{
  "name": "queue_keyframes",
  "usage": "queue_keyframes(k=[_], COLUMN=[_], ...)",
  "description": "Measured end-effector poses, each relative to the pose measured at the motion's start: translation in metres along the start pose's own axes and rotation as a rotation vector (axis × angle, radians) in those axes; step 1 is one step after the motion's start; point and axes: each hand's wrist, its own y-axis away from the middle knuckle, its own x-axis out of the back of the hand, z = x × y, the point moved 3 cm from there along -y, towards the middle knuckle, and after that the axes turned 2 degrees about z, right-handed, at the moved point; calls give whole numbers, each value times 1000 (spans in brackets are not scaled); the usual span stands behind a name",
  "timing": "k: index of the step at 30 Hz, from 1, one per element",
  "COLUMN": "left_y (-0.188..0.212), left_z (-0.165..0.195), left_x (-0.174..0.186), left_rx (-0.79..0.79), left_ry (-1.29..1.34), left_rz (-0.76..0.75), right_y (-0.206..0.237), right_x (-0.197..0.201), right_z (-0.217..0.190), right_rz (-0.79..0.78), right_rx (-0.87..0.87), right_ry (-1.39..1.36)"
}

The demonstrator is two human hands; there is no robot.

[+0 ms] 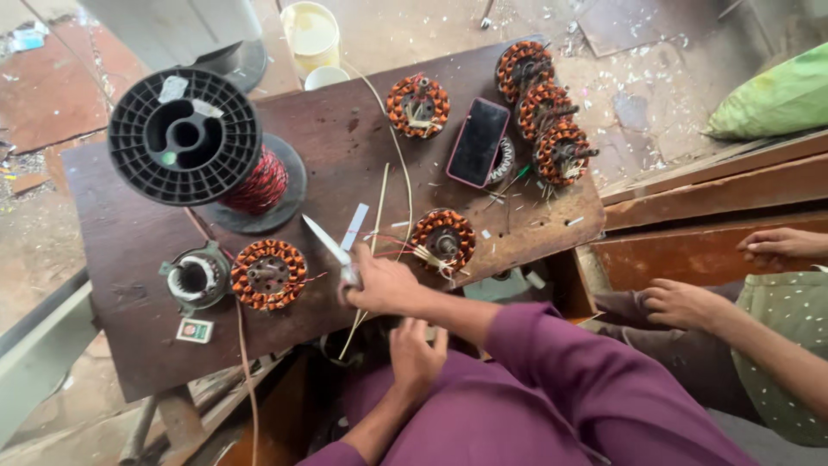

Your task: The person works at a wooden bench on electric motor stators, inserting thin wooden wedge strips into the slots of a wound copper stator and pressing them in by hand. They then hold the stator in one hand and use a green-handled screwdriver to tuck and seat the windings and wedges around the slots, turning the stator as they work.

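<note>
While the wooden table point(129, 250) fills most of the view, the best landmark on it is the big black spool point(185, 136) of reddish wire at its far left. Right of the spool lie copper-wound stators: a stack of three point(543, 108) farthest off, a single one point(417, 105) nearer, and a dark phone point(477, 142) between them. Below the spool sit another wound stator point(268, 273) and an unwound core point(197, 278), with a small printed box point(195, 330) under them.

The work in hand looks like cutting or trimming. The right hand point(384, 285), down and right of the spool, is clenched around the handle of a knife point(326, 239) whose blade points back toward the spool. A thin pale strip point(379, 203) runs under that fist and off the table's near edge. Just right of the fist lies one more stator point(442, 239) with loose leads. The left hand point(416, 354) hangs below the table edge with its fingers curled. Any cut here would call for the strip to be braced and the blade kept away from the lower hand.

Whether the left hand grips the strip cannot be told, since the strip's lower end is lost in shadow. The knife handle is hidden in the fist. Another person's hand point(681, 302) rests far right of the spool, and that person's body is cut off by the frame.
</note>
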Motion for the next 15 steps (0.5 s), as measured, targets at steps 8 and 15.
queue_keyframes(k=[8, 15], left_y=[-62, -71], left_z=[51, 72], left_x=[-74, -92], left_rx=[347, 48], left_ry=[-7, -303], left_rz=[372, 488], right_y=[128, 150], right_x=[43, 87], right_z=[88, 223], right_rz=[-641, -846], right_rx=[-60, 111], right_ry=[-1467, -1057])
